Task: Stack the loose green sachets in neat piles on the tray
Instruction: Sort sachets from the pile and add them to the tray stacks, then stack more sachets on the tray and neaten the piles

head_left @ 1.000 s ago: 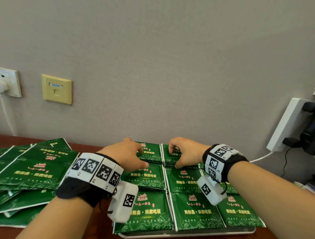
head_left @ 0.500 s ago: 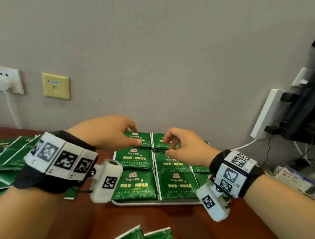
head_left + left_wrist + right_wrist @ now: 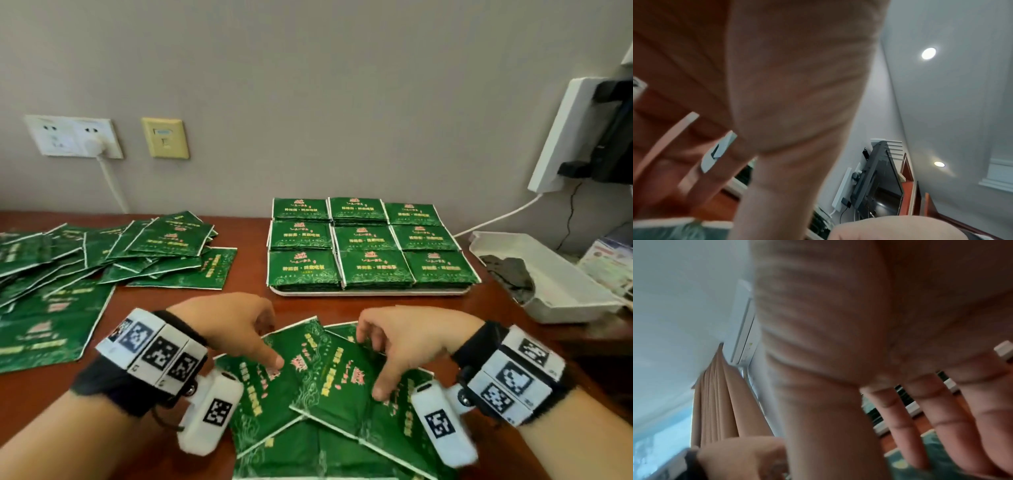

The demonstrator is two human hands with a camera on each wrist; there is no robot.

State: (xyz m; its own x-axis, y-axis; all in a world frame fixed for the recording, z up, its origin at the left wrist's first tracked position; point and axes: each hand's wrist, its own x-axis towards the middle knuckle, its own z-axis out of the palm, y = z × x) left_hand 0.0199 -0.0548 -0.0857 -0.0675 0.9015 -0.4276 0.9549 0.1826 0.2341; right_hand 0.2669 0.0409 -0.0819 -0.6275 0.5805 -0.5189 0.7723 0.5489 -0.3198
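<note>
A white tray (image 3: 370,292) at the back centre holds several neat piles of green sachets (image 3: 371,263) in a three-by-three grid. Loose green sachets (image 3: 329,387) lie overlapping on the table's near edge. My left hand (image 3: 270,342) hovers over their left part, thumb tip touching one. To the right, my right hand (image 3: 371,366) has its thumb tip on another. Neither hand grips anything. In the right wrist view the fingers (image 3: 941,418) are spread and straight above a sachet (image 3: 937,467). The left wrist view shows blurred, extended fingers (image 3: 694,162).
A sprawling heap of loose sachets (image 3: 154,250) covers the table's left, beside a large green bag (image 3: 48,325). A white container (image 3: 555,291) stands right of the tray. On the wall are sockets (image 3: 73,137) and a power strip (image 3: 561,137) with cables.
Both hands have left the far piles on the tray and come back toward me, down onto the loose sachets at the near edge. The head view has pulled back.
</note>
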